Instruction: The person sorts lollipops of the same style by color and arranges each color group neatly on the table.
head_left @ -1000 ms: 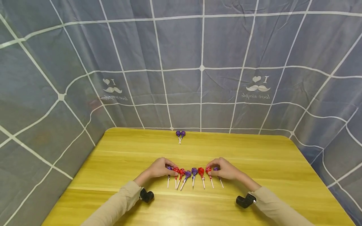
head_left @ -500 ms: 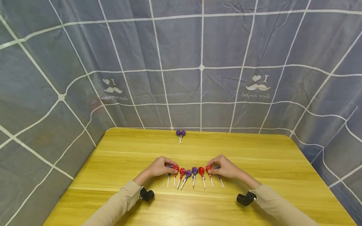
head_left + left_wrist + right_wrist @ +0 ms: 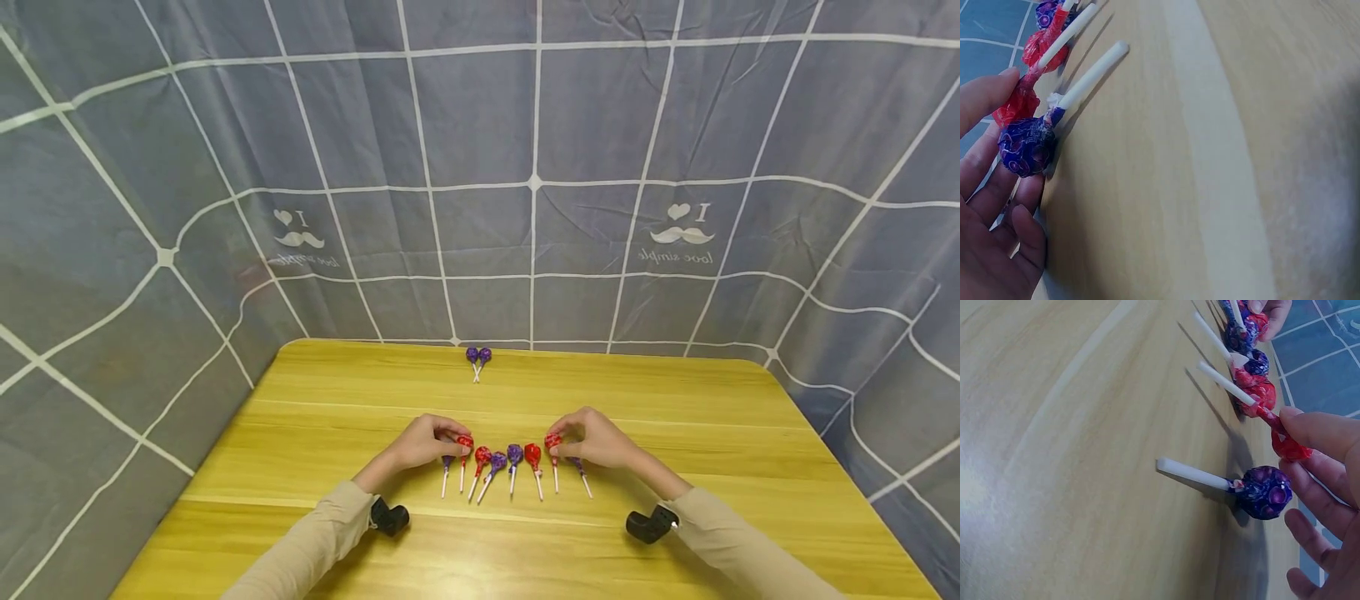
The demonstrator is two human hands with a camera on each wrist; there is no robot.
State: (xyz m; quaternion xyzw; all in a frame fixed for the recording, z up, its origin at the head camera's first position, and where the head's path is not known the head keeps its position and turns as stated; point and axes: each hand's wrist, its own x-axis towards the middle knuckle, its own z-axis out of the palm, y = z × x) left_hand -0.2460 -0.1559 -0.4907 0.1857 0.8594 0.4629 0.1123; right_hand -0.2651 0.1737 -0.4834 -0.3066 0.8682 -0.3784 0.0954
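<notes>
My left hand (image 3: 423, 442) pinches the wrapped head of a red lollipop (image 3: 1020, 103) between thumb and fingers. Beside it a purple lollipop (image 3: 1027, 147) lies at the left end of the row, close to the curled lower fingers. My right hand (image 3: 600, 439) pinches another red lollipop (image 3: 1288, 445) by its head, its stick toward me. A purple lollipop (image 3: 1264, 492) lies at the right end, partly under that hand in the head view. Between the hands lie a red lollipop (image 3: 482, 456), two purple lollipops (image 3: 515, 454) and one more red lollipop (image 3: 532, 454).
Two more purple lollipops (image 3: 478, 355) lie with crossed sticks near the far edge of the wooden table (image 3: 360, 392). A grey curtain with white lines (image 3: 480, 225) hangs behind and at both sides.
Both hands have shifted slightly away from me, each moving its pinched red lollipop a little up out of line with the row. The other lollipops stay about where they were.
</notes>
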